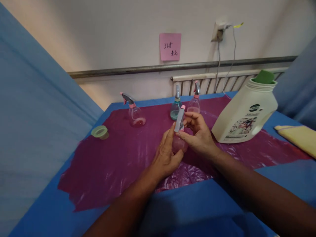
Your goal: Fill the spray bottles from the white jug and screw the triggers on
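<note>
A small pink spray bottle (179,144) with a grey trigger head stands in front of me on the purple plastic sheet (118,158). My left hand (166,154) is wrapped round the bottle's body from the left. At the pink collar under the spray head, the fingers and thumb of my right hand (198,133) close from the right. Just behind are a teal spray bottle (175,110) and a clear one with a pink collar (194,104). Another clear spray bottle (136,116), with some pinkish liquid in its bottom, stands farther left.
A large white jug (244,112) with a green piece in its mouth stands at right, beside a folded yellow cloth (297,136). A small green-rimmed cup (100,132) sits at left. Blue curtains hang at both sides; a metal rail (138,70) runs along the wall.
</note>
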### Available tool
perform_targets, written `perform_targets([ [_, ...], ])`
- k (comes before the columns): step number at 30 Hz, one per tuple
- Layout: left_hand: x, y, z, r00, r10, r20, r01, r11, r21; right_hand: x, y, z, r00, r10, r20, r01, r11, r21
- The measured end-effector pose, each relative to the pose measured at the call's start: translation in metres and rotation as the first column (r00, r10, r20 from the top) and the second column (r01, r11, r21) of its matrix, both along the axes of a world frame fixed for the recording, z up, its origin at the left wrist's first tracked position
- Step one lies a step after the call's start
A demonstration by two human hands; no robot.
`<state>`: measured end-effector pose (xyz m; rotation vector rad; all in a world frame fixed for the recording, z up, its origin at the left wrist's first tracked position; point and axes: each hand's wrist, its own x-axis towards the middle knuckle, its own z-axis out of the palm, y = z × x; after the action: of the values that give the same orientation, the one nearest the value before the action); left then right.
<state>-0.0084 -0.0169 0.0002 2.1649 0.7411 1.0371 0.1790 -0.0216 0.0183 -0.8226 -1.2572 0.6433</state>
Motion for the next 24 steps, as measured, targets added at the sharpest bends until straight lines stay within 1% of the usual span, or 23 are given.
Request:
perform_targets([
  [3,0.0,0.001,0.0,1.0,0.0,0.003,0.0,1.0,-0.016,-0.001,-0.004,0.0,1.0,0.008,0.022,-0.008,1.0,-0.002],
  [7,-0.002,0.001,0.0,1.0,0.001,-0.014,-0.001,1.0,-0.018,0.001,-0.013,0.0,0.993,0.095,0.075,-0.092,0.995,-0.048],
  [9,-0.003,0.0,0.0,1.0,0.006,-0.017,-0.006,1.0,-0.019,0.001,-0.016,0.001,0.99,0.114,0.086,-0.109,0.992,-0.069],
  [13,-0.006,0.001,0.0,0.999,0.03,-0.041,-0.032,0.998,-0.056,-0.001,-0.011,0.005,0.994,0.066,0.091,-0.062,0.997,-0.053],
  [17,-0.009,0.003,-0.002,0.998,0.047,-0.046,-0.049,0.998,-0.039,-0.006,0.002,0.001,0.998,0.01,0.054,-0.007,0.998,-0.063],
  [20,-0.01,0.004,-0.001,0.997,0.055,-0.049,-0.057,0.997,-0.047,-0.01,0.009,-0.004,1.0,-0.001,0.014,0.002,0.997,-0.074],
  [24,-0.011,0.005,0.001,0.997,0.051,-0.062,-0.055,0.996,-0.068,-0.011,0.005,-0.005,0.999,0.007,0.051,-0.005,1.0,-0.028],
])
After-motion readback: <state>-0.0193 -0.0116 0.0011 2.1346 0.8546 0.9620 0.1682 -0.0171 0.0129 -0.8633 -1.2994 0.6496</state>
